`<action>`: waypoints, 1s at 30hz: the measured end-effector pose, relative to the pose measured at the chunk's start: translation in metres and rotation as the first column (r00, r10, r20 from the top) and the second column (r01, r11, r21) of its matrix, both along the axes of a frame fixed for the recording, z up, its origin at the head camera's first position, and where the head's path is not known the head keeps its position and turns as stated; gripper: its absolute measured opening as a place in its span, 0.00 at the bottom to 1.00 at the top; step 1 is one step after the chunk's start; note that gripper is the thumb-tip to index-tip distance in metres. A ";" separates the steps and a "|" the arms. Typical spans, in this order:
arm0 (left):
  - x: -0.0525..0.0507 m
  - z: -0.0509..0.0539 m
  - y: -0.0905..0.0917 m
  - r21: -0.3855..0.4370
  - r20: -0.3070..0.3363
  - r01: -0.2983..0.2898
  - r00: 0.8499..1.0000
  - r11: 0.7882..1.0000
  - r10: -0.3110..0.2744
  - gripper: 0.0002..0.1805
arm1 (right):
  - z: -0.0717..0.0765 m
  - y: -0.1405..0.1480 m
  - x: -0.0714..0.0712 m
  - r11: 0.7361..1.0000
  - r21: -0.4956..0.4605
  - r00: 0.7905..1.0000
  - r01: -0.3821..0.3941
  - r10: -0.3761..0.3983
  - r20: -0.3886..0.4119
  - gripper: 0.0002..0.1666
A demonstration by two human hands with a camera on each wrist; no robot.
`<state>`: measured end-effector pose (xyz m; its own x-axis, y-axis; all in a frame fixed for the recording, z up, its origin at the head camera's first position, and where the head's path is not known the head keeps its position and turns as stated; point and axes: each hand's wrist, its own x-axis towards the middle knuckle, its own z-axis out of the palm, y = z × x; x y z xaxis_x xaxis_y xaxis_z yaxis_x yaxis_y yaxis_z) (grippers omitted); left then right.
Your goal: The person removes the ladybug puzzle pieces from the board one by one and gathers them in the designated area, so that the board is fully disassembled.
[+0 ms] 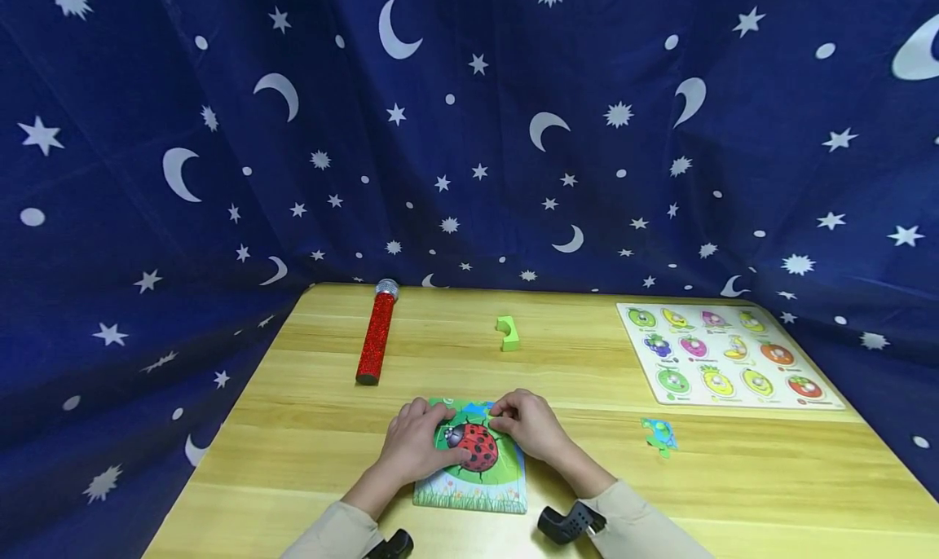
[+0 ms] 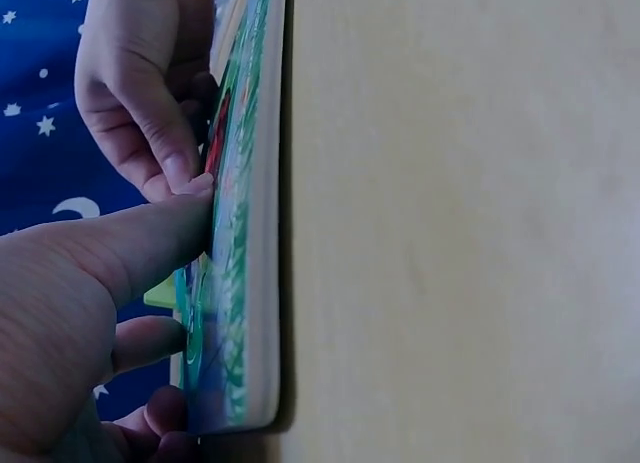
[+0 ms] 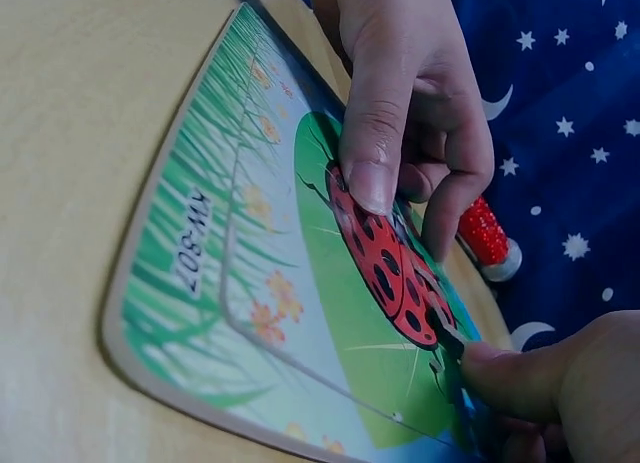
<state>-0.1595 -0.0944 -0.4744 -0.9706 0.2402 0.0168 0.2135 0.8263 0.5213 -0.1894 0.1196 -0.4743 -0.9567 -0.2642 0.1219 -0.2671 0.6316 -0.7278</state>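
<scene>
A ladybug jigsaw puzzle (image 1: 469, 494) lies flat on the wooden table in front of me. My left hand (image 1: 416, 445) rests over its left side, with the thumb on the red ladybug (image 3: 385, 273) and the other fingers near the board's left edge. At the upper right of the picture, my right hand (image 1: 535, 429) pinches a puzzle piece between thumb and fingers. In the right wrist view its thumb (image 3: 500, 373) meets the raised dark edge of that piece; most of the piece is hidden. Off to the right lies a loose blue-green puzzle piece (image 1: 663, 434).
A fruit peg board (image 1: 645, 363) lies at the right back of the table. Behind the puzzle stands a small lime-green arch block (image 1: 511, 341). A red glittery microphone (image 1: 377, 335) lies to the left. A dark blue star-and-moon curtain (image 1: 484, 135) hangs behind the table.
</scene>
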 end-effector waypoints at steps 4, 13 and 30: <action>0.001 0.000 0.000 0.006 -0.002 -0.001 1.000 1.000 0.001 0.37 | 0.000 0.000 0.000 1.000 0.000 1.000 0.011 -0.011 -0.007 0.03; 0.000 -0.001 0.000 0.011 -0.011 -0.006 1.000 1.000 0.006 0.36 | -0.002 0.002 0.000 1.000 -0.005 0.999 0.029 -0.029 -0.034 0.03; -0.002 -0.007 -0.001 0.036 -0.020 -0.016 1.000 0.999 0.017 0.36 | 0.008 0.040 0.015 0.997 -0.023 0.997 0.080 -0.079 0.023 0.02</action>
